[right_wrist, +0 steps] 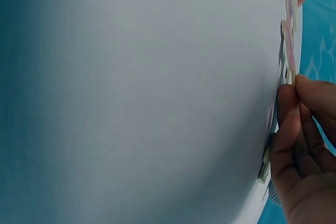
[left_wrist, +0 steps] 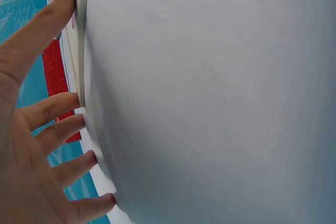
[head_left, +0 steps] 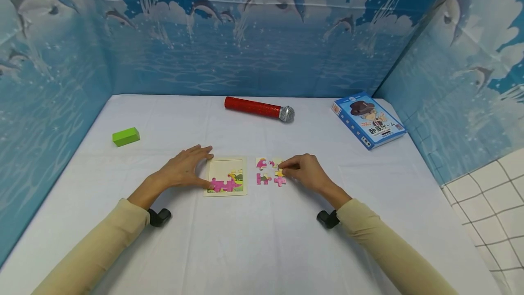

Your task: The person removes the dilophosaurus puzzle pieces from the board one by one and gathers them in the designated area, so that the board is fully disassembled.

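Note:
A square wooden puzzle tray [head_left: 218, 168] lies on the white table, with joined pink and green pieces [head_left: 224, 185] along its bottom and right side. My left hand [head_left: 182, 170] spreads around the tray's left edge. Its thumb rests at the lower left corner and a fingertip touches the upper left one. To the right of the tray, my right hand [head_left: 304, 172] pinches a pink and yellow puzzle piece [head_left: 280, 180] between thumb and forefinger. In the right wrist view the fingers [right_wrist: 286, 100] meet at the edge of that thin piece. More loose puzzle pieces [head_left: 263, 179] lie beside it.
A red microphone [head_left: 254, 107] lies behind the puzzle. At the back right is a blue game box [head_left: 370, 119], and a green block [head_left: 126, 137] sits on the left. Blue dolphin-printed curtains [head_left: 245, 58] border the table's back and sides.

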### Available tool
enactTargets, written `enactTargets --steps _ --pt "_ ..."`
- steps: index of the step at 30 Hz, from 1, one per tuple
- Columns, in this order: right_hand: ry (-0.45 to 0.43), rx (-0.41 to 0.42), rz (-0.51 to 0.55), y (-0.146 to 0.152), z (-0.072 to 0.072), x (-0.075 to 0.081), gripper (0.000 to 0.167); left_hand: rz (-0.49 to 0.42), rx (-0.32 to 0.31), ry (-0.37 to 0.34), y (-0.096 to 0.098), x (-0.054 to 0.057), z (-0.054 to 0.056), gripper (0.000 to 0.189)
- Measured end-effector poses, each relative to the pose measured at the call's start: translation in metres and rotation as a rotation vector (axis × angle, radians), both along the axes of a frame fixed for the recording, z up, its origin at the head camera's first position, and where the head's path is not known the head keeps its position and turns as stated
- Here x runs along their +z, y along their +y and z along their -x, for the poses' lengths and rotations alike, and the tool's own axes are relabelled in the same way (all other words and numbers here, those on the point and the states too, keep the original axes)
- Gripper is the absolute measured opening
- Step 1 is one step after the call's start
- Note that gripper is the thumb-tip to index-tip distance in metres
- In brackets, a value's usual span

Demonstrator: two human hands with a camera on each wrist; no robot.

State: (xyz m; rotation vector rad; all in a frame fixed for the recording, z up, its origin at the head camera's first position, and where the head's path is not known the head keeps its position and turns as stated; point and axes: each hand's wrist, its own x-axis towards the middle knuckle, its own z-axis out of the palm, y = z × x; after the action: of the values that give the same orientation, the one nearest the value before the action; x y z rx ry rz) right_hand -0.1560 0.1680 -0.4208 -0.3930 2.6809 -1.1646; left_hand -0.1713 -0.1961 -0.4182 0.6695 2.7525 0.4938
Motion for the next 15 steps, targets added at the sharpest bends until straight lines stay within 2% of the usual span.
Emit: enactTargets --steps 5,15 --pt "0.031 0.021 -0.028 -0.0032 0.0018 0.0002 0.017 0.007 -0.001 0.0 0.0002 0.0001 0.0001 0.088" --pt "0.009 0.013 -0.043 -0.0072 0.0016 0.0008 0.015 0.009 0.002 0.005 0.0002 -0.0002 0.0003 0.089"
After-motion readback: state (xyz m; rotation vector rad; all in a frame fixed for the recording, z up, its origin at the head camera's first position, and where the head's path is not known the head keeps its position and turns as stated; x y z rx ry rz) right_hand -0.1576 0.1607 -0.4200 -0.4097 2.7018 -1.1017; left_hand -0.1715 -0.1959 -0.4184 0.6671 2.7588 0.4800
